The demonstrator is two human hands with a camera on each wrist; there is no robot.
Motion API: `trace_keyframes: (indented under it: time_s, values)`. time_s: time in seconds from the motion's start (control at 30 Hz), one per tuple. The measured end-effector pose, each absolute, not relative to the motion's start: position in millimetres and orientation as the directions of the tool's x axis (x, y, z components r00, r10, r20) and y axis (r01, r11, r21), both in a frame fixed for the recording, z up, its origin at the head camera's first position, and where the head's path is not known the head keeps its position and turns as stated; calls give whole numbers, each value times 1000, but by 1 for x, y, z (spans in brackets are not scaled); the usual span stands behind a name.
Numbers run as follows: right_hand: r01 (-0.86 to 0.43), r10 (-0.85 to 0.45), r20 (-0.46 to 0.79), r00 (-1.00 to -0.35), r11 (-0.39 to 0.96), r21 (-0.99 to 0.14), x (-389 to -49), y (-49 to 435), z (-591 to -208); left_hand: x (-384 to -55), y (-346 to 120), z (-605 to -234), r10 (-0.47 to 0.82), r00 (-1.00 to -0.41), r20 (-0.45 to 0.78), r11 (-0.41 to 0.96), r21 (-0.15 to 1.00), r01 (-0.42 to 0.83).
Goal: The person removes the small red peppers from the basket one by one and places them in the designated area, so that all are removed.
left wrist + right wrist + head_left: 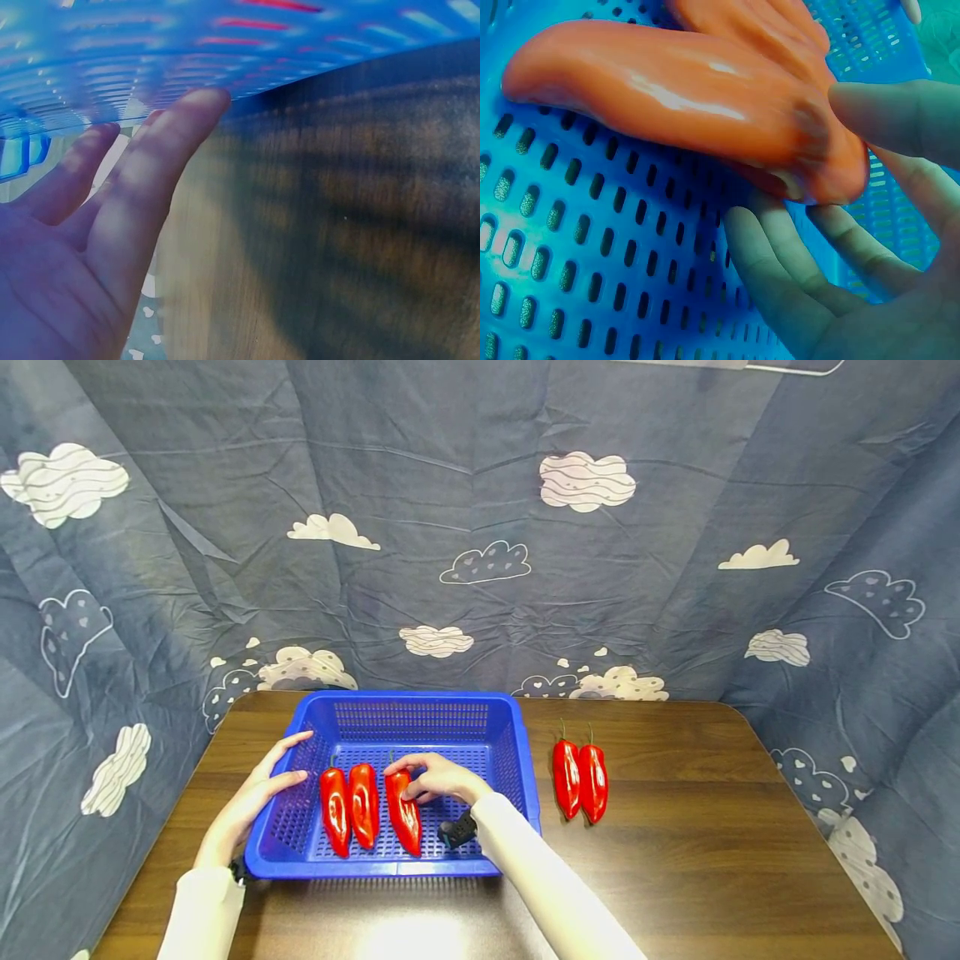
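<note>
My right hand (437,776) curls its fingers round a long red pepper (405,818) in the blue perforated plastic basket (375,869); my left hand (251,802), fingers apart, touches its rim.

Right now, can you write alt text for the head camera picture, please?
A person's right hand holds a red pepper in a blue basket, beside two other peppers, while their left hand touches the basket's left side. Two more peppers lie on the brown table, right of the basket.
</note>
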State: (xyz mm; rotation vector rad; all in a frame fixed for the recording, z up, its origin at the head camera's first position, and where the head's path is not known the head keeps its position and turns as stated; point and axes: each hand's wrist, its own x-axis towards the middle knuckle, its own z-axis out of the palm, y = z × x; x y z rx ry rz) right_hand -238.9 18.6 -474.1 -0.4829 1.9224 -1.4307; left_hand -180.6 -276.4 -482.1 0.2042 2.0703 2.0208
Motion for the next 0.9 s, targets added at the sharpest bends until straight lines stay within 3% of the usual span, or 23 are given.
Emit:
trace_keyframes:
  time_s: [0.3,0.9]
  values:
    - [160,-636,-266,-724,221,-962,-239,22,-469,-181,-275,-481,270,-961,-64,28,998,-59]
    - [152,-618,-200,-761,131,-980,-241,30,-458,-179,-274,-480,274,-959,-72,15,997,-71]
